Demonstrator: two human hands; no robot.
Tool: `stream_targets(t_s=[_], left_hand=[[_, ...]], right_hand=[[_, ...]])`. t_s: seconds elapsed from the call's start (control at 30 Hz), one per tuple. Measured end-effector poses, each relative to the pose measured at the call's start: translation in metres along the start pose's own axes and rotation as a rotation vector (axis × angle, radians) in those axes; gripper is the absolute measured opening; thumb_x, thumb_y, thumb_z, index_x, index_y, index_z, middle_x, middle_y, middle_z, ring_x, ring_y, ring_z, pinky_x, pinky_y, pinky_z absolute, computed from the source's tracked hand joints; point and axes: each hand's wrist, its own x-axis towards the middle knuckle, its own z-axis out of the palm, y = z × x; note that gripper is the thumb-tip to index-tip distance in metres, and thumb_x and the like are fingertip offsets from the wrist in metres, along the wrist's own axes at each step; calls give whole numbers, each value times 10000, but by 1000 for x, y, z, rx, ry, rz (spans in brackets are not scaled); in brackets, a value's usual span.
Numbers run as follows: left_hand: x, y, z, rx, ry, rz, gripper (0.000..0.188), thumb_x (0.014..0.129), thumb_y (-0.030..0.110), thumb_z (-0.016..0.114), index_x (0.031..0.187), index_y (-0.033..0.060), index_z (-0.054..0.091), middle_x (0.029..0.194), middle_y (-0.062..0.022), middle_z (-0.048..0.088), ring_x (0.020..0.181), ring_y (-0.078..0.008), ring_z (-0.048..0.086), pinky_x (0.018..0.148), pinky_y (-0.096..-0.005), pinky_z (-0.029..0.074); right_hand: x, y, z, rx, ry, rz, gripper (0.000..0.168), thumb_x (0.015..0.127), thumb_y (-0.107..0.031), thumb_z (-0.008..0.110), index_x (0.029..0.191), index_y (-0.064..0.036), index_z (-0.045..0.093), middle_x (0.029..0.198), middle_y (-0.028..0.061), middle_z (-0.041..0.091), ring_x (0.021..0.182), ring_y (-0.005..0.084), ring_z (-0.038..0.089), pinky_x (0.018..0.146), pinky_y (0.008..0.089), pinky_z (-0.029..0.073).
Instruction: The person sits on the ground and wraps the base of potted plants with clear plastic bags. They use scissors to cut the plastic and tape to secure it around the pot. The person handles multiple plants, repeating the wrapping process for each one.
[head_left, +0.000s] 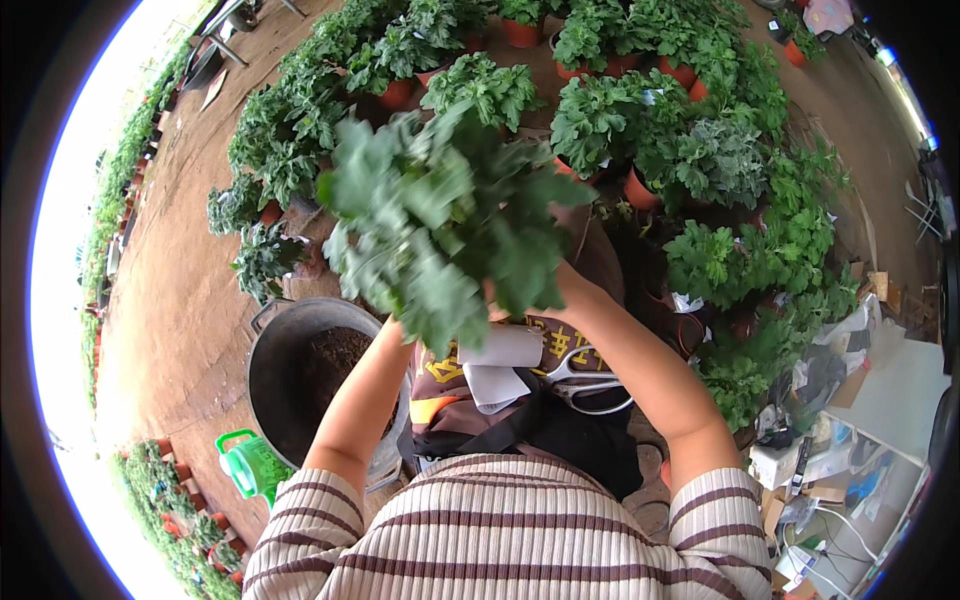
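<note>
A leafy green plant (450, 217), blurred, is held up before my body, above my lap. My right hand (568, 289) reaches under its leaves from the right and grips it low down, the fingers mostly hidden. On the other side my left hand is covered by the foliage, with only the forearm (360, 397) showing up to the leaves. No pot shows under this plant. On the dark printed apron (442, 401) over my lap lie white paper tags (501, 349) and a pair of scissors (589, 382) with pale metal handles.
A black tub (281, 375) with soil stands at my left, beside a green plastic jug (255, 465). Potted plants (480, 90) in orange pots curve around the front and right. To the right rear are a white box (892, 390) and loose packaging. Brown ground (172, 277) extends left.
</note>
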Motion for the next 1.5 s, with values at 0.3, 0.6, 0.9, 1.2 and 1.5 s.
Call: stream_targets(t_s=[0.3, 0.6, 0.9, 1.2, 1.5], left_hand=[[-21, -8, 9, -30, 75, 16, 406, 850, 244, 469, 1191, 23, 457, 1194, -108, 493, 1077, -224, 474, 953, -317, 355], [-26, -7, 3, -55, 111, 45, 399, 875, 239, 425, 1207, 17, 444, 1204, -106, 479, 1092, -215, 455, 964, -322, 339], [-13, -11, -2, -62, 115, 99, 394, 901, 233, 381, 1223, 11, 430, 1215, -104, 466, 1108, -206, 436, 974, -328, 323], [-34, 4, -26, -135, 178, 107, 377, 898, 221, 398, 1208, 11, 441, 1205, -101, 467, 1106, -197, 433, 976, -333, 316], [-38, 8, -12, -275, 218, 40, 348, 858, 201, 491, 1153, 18, 483, 1169, -96, 488, 1083, -187, 450, 969, -338, 320]], right_hand=[[6, 6, 51, 76, 221, -172, 370, 827, -125, 444, 1192, -62, 456, 1137, 105, 513, 1014, 220, 508, 825, 315, 441], [9, -57, -22, 597, 83, -73, 290, 849, -147, 472, 1121, -46, 488, 1001, 89, 547, 917, 181, 536, 808, 317, 452], [33, -42, -33, 490, 126, -95, 687, 605, -290, 735, 1167, -27, 442, 1105, 189, 471, 1033, 377, 450, 874, 438, 391], [30, -104, -11, 8, 456, -21, 825, 517, -355, 782, 1194, -81, 398, 1149, 220, 390, 1026, 412, 427, 850, 474, 388], [20, -127, -2, -84, 454, 106, 708, 565, -273, 734, 1183, -132, 416, 1183, 191, 350, 1075, 387, 383, 830, 481, 357]])
